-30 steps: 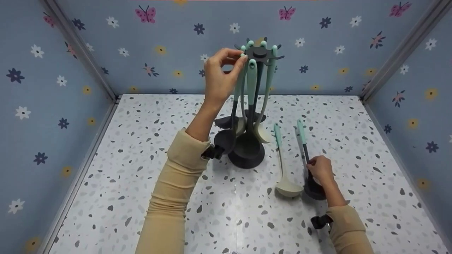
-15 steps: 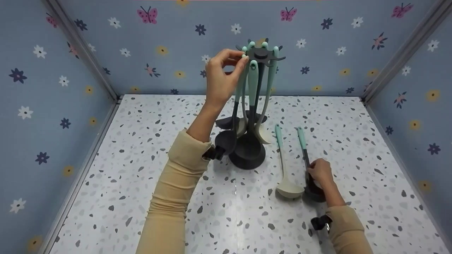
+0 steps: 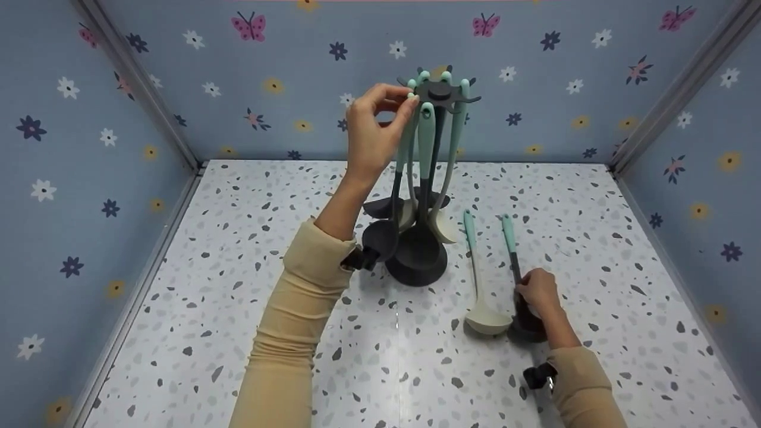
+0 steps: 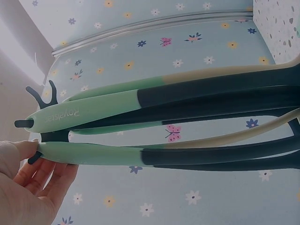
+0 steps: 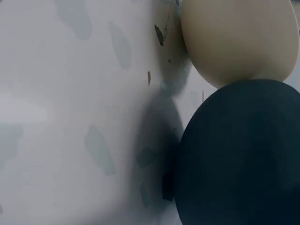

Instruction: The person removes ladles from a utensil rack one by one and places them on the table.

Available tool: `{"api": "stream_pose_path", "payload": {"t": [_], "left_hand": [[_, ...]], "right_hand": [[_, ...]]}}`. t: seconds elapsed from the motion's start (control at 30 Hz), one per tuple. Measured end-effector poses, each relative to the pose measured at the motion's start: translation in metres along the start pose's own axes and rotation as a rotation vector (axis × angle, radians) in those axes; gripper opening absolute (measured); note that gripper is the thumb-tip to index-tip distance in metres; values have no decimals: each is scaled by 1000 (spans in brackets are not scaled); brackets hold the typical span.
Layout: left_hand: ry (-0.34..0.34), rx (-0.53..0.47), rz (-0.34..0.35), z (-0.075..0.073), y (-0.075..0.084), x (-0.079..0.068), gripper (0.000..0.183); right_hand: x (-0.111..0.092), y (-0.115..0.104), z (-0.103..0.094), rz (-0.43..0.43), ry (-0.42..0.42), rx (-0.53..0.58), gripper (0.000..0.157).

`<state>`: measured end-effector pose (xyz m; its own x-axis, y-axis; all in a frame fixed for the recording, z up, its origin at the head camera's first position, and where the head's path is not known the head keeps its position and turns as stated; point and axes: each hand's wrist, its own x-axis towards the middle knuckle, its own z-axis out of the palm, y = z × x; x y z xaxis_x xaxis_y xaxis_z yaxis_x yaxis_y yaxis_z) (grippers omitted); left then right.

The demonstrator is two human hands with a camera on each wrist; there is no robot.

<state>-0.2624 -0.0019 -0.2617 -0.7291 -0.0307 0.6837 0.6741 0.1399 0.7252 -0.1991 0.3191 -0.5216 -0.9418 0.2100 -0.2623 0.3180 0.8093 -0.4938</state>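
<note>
At the upper middle of the head view, my left hand (image 3: 373, 128) pinches the top end of a mint handle (image 4: 93, 153) between thumb and fingers, right at a hook of the dark utensil rack (image 3: 440, 89). That handle leads down a dark shaft to a dark, rounded spoon head (image 3: 379, 238). At the right, my right hand (image 3: 540, 291) holds a dark ladle (image 3: 515, 264) low on its shaft, just above the bowl. Its bowl (image 5: 239, 154) fills much of the right wrist view, close beside the bowl of a cream ladle (image 5: 239, 37). My right fingers are out of that view.
Several other mint-handled utensils hang around the rack, including a dark ladle (image 3: 425, 142) at the front. The rack's round dark base (image 3: 416, 276) stands on the speckled white table (image 3: 238, 333). Flowered blue panels (image 3: 285, 59) enclose the back and sides.
The dark ladle in my right hand has shifted slightly toward the near side, its handle end coming lower in the head view. My left hand keeps its pinch on the handle.
</note>
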Motion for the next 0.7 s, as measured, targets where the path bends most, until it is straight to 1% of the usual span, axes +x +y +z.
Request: {"api": "stream_pose_path", "payload": {"t": [0.1,0.27,0.4,0.5,0.7], "left_hand": [[-1,0,0,0,0,0,14],[2,-3,-1,1,-1,0,14],[-1,2,6,0,0,-1,16],[-1,8,19,0,0,-1,17],[-3,7,4,0,-1,-1,15]], "right_hand": [[0,0,0,-3,5,-2,19],[-2,-1,-1,4,13,2,27],[-6,-7,-2,-8,55,24,30],[-11,-12,-3,-50,109,50,30],[-21,-29,-7,-195,235,118,23]]}}
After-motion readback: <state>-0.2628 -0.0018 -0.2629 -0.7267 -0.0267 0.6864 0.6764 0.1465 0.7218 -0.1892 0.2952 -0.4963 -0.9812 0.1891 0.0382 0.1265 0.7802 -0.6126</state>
